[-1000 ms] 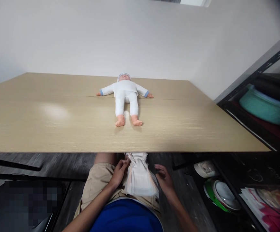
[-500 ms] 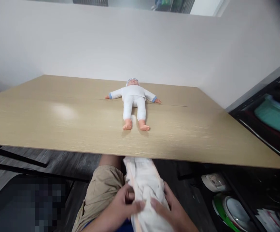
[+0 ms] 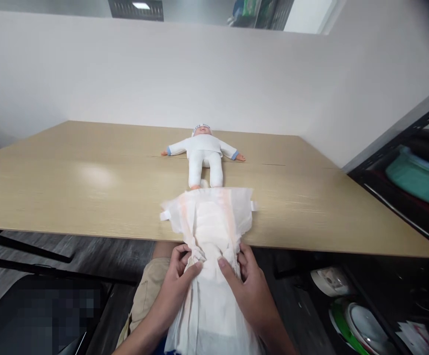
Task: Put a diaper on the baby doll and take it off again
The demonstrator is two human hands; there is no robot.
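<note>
**A:** What do the hands hold?

**B:** Both grasp an opened white diaper (image 3: 210,231). The left hand (image 3: 175,281) pinches the bunched middle from the left, thumb on top; the right hand (image 3: 246,286) clamps the same gathered part from the right. They sit level with each other, so neither is nearer the far end.

**A:** Where does the diaper lie?

**B:** Straight ahead of the hands. Its long axis runs away from the person: the near end hangs down over the lap, and the far end, spread wide with small tabs at both corners, lies on the near edge of a light wooden table (image 3: 70,192).

**A:** What lies beyond it?

**B:** A baby doll (image 3: 203,153) in a white suit, on its back with arms out, feet toward the person. It lines up with the diaper, whose far edge covers the doll's feet from this view (I cannot tell whether they touch).

**A:** And around that?

**B:** A plain white wall (image 3: 162,74) behind the table, and dark shelving (image 3: 395,162) at right with a teal tub (image 3: 417,177).
</note>
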